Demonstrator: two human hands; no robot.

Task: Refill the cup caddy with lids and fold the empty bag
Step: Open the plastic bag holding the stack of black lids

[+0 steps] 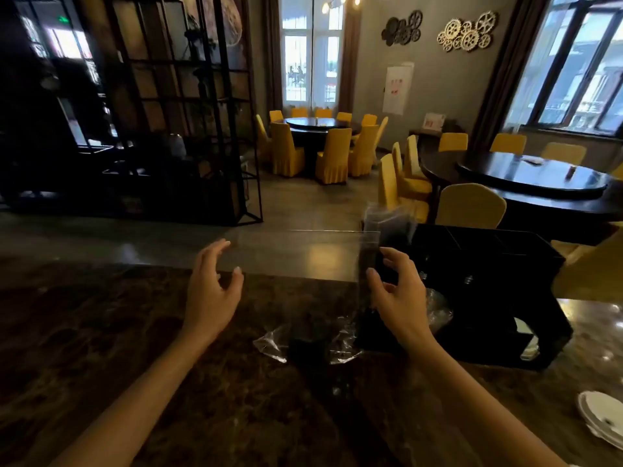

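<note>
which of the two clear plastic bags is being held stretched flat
The long clear bag, held taut in the air between the left hand and right hand. The other bag lies crumpled on the counter below.

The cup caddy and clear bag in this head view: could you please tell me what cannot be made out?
- Cup caddy compartments: too dark to tell whether lids are inside.
- Clear bag: transparent; whether left hand or right hand grips it is unclear.
- White plates: cut off by the right edge.
</note>
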